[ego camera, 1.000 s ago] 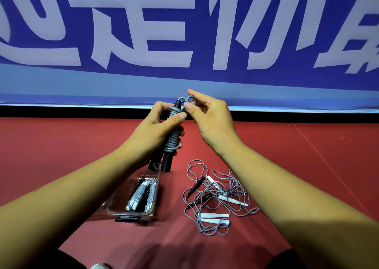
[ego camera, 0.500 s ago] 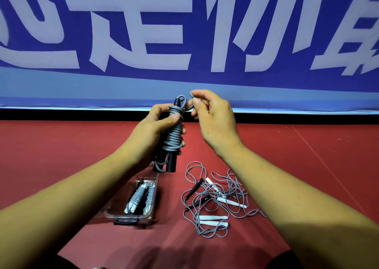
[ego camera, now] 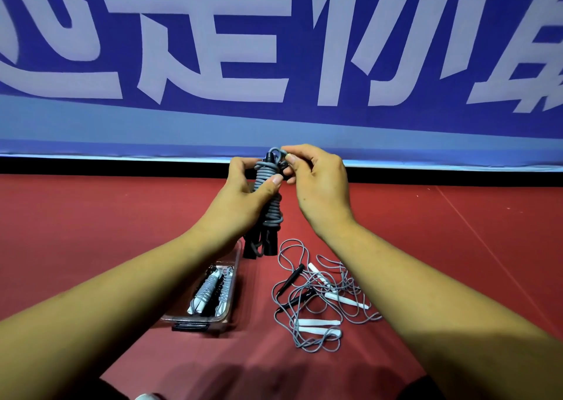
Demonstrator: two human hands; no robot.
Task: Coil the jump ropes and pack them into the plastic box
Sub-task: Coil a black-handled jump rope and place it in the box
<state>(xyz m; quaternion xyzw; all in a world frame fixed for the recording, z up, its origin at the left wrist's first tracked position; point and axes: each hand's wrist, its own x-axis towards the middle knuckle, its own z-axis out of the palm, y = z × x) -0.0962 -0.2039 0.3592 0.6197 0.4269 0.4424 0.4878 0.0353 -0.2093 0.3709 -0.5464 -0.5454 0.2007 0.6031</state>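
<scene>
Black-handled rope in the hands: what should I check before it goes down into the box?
1. Bundle held: the left hand grips the wrapped rope around its middle. ok.
2. Cord end secured: the right hand pinches the end loop at the top; whether it is tucked in, cannot tell.
3. Room in the plastic box: bare space shows beside the coiled ropes inside. ok.
4. Lid off: none seen over the box. ok.
5. Tangled ropes lie on the floor apart from the box, to its right. ok.
</scene>
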